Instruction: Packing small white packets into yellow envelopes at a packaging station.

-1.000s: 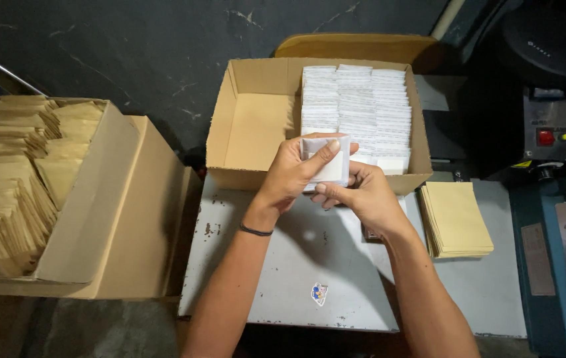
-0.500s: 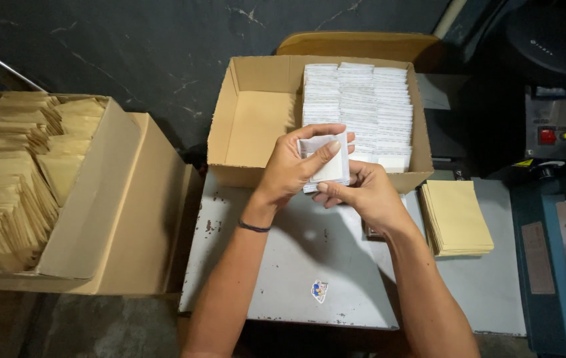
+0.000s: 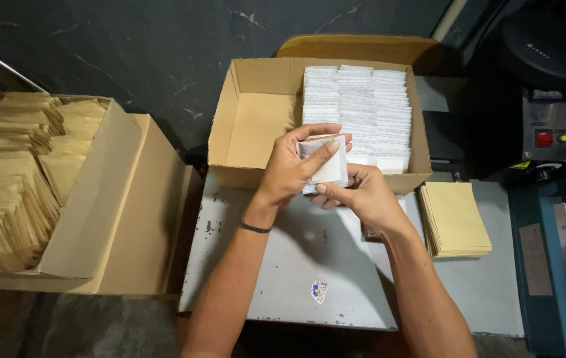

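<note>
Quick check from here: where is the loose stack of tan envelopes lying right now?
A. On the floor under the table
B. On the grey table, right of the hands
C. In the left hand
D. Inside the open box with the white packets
B: the tan envelopes lie in a stack on the grey table, right of the right hand, outside the box.

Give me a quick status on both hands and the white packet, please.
Left hand and right hand both grip the small stack of white packets, above the front wall of the cardboard box. Nothing blocking.
</note>
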